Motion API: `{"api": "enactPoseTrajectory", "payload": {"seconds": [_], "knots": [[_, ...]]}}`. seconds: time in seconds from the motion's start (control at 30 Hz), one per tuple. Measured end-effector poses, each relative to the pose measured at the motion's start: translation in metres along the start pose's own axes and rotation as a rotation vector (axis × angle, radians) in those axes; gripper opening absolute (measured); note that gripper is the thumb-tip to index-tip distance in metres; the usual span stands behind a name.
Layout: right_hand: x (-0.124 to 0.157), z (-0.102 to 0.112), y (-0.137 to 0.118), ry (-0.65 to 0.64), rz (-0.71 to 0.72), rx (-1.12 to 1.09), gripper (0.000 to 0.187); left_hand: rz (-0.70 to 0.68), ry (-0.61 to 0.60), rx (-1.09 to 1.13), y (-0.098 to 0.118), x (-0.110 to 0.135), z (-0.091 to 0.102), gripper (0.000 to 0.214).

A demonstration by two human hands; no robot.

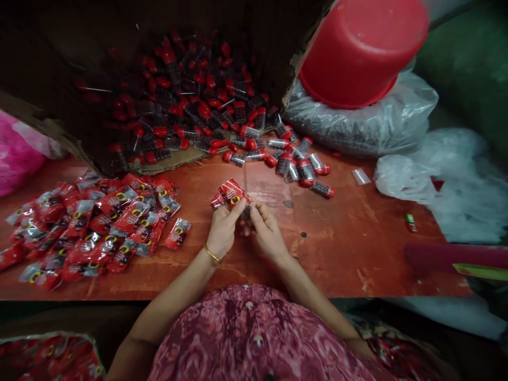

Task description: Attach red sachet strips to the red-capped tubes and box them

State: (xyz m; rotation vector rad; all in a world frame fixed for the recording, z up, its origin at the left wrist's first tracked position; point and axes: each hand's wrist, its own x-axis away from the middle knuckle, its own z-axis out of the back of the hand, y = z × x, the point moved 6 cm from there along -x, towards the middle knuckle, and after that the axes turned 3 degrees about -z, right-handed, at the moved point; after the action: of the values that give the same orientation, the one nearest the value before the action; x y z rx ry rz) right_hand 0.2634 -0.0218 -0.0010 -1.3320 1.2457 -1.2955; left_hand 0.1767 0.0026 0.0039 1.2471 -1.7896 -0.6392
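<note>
Red-brown table (357, 248) below us: at its middle our left hand (222, 230) pinches a red packet (232, 193), right hand (270, 233) closed beside it, on what we cannot tell. Best, we reckon, gripping by the packet's edge, holding it flat.

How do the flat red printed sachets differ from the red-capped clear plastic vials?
The flat red printed sachets are thin pouches; the red-capped clear plastic vials are round tubes. Sachets lie heaped left on the table; vials spill from the brown cardboard box. Both show red and lie loose.
</note>
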Motion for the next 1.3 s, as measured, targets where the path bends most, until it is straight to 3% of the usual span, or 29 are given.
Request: {"api": "enactPoseTrajectory", "payload": {"seconds": [0.1,0.3,0.4,0.47,0.53,0.6,0.7,0.77,0.83,0.9,1.03,1.13,1.3], "knots": [[0.002,-0.001,0.002,-0.1,-0.022,-0.051,0.037,-0.02,0.02,0.011,0.0,0.003,0.003,0.04],[-0.009,-0.001,0.014,0.022,0.003,0.031,0.033,0.038,0.05,0.031,-0.008,0.007,0.01,0.038],[-0.017,-0.007,0.006,0.059,0.154,0.27,0.034,0.116,0.079,0.041,0.001,0.009,0.026,0.033],[-0.025,-0.004,-0.004,0.063,0.264,0.518,0.033,0.113,0.185,0.085,0.019,0.01,0.049,0.027],[-0.037,0.018,-0.017,0.174,0.349,0.784,0.032,0.006,0.347,0.157,0.047,0.01,0.079,0.03],[-0.053,0.058,-0.029,0.396,0.383,1.013,0.033,-0.218,0.526,0.259,0.082,0.014,0.109,0.041],[-0.078,0.122,-0.03,0.655,0.272,1.202,0.039,-0.462,0.508,0.36,0.115,0.017,0.125,0.043],[-0.09,0.147,-0.021,0.683,0.182,1.266,0.038,-0.457,0.422,0.341,0.113,0.014,0.115,0.043],[-0.093,0.15,-0.012,0.624,0.166,1.303,0.037,-0.367,0.347,0.23,0.093,0.006,0.096,0.041],[-0.087,0.138,-0.006,0.546,0.211,1.316,0.037,-0.283,0.273,-0.025,0.065,-0.006,0.072,0.03],[-0.059,0.11,0.002,0.465,0.31,1.285,0.036,-0.458,0.115,-0.745,0.036,-0.031,0.032,0.019],[-0.042,0.102,0.006,0.46,0.374,1.255,0.037,-0.493,0.031,-1.102,0.025,-0.048,0.023,0.016],[-0.031,0.101,0.002,0.512,0.464,1.214,0.035,-0.441,0.02,-1.421,0.021,-0.058,0.022,0.012]]}}
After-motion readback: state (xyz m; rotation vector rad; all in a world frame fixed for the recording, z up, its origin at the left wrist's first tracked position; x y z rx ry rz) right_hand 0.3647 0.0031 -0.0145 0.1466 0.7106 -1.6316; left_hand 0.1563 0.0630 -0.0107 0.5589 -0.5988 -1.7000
